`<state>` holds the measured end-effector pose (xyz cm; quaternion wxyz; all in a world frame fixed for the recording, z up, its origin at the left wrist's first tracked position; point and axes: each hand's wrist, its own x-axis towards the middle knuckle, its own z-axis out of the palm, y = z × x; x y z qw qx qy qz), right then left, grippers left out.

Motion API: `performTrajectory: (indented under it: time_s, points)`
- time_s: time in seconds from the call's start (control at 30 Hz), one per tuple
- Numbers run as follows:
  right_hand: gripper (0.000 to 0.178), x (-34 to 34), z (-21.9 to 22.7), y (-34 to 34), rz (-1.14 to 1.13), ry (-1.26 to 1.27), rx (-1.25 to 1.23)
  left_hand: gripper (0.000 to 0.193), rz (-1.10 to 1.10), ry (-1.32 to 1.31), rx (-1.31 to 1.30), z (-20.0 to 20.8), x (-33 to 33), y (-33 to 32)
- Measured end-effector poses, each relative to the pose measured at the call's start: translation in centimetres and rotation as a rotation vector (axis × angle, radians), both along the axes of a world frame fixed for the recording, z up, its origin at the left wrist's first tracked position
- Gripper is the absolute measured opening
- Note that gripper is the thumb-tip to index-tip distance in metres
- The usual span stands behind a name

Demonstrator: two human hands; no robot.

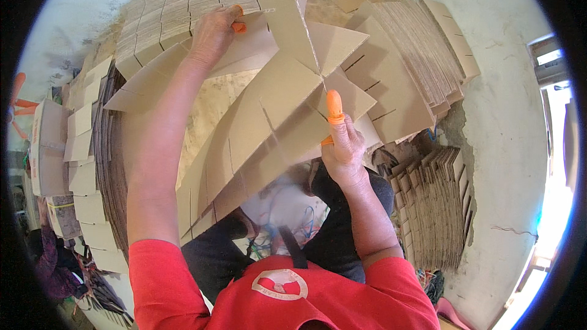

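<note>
Slotted brown cardboard strips (269, 104) cross one another in front of me, fitted together at an upright strip (282, 15). My left hand (214, 32) reaches to the far side, its fingers in orange finger covers closed on the edge of a cardboard strip (247, 49). Nearer to me, my right hand (343, 156) grips the lower right edge of the crossed strips. Its thumb, in an orange cover (334, 102), points up along the cardboard; the other fingers are partly hidden behind it. Dark slots show along the near strip.
Tall stacks of cardboard strips stand at the back left (177, 9), back right (416, 55) and low right (431, 208). More cardboard lines the left side (85, 165), beside a box (50, 146). An orange-bladed fan (23, 107) and another person (55, 266) are at far left.
</note>
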<state>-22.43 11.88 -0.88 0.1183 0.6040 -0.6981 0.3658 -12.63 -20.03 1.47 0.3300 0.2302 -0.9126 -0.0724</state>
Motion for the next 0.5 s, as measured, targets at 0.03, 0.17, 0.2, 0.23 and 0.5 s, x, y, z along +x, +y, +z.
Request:
performTrajectory:
  time_s: [0.03, 0.17, 0.2, 0.23, 0.5]
  points:
    - [0.084, 0.1, 0.1, 0.1, 0.000, -0.003, -0.003, 0.021, 0.011, 0.004, 0.020, 0.2, 0.0, 0.1]
    - [0.074, 0.7, 0.9, 0.2, -0.042, -0.024, -0.056, 0.021, 0.008, -0.025, 0.029, 0.6, 0.5, 0.5]
    - [0.074, 0.6, 0.9, 0.3, -0.033, -0.029, -0.074, 0.021, 0.012, -0.020, 0.027, 0.8, 0.5, 0.9]
    - [0.073, 0.6, 1.0, 0.4, -0.023, -0.034, -0.092, 0.020, 0.016, -0.015, 0.025, 1.2, 0.6, 1.3]
    - [0.080, 1.1, 2.0, 1.8, -0.030, 0.014, -0.013, 0.013, 0.008, 0.013, 0.023, 1.3, 1.0, 2.4]
